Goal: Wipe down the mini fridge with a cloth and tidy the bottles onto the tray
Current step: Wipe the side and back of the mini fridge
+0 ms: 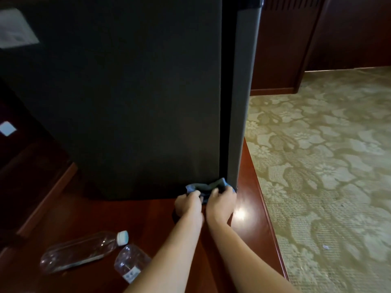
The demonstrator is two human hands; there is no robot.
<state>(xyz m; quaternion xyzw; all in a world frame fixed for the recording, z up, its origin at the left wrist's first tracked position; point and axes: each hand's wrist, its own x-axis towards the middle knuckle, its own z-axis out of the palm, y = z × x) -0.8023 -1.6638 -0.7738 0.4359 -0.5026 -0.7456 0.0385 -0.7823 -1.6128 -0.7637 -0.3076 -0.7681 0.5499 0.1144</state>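
A dark mini fridge (127,92) stands on a red-brown wooden table (249,229), its grey door edge (241,102) on the right. A bunched dark blue-grey cloth (206,187) lies against the fridge's bottom right corner. My left hand (188,205) and my right hand (221,203) are side by side at that corner, both gripping the cloth with curled fingers. Two clear plastic bottles lie on the table at the lower left: a long one (78,251) with a white cap, and a second (131,262) partly behind my left forearm. No tray is in view.
The table's right edge (273,225) drops to a patterned beige carpet (328,166). Dark wooden panelling (317,39) stands behind the carpet. A white label (14,28) is stuck on the fridge's upper left. Dark wooden furniture fills the left side.
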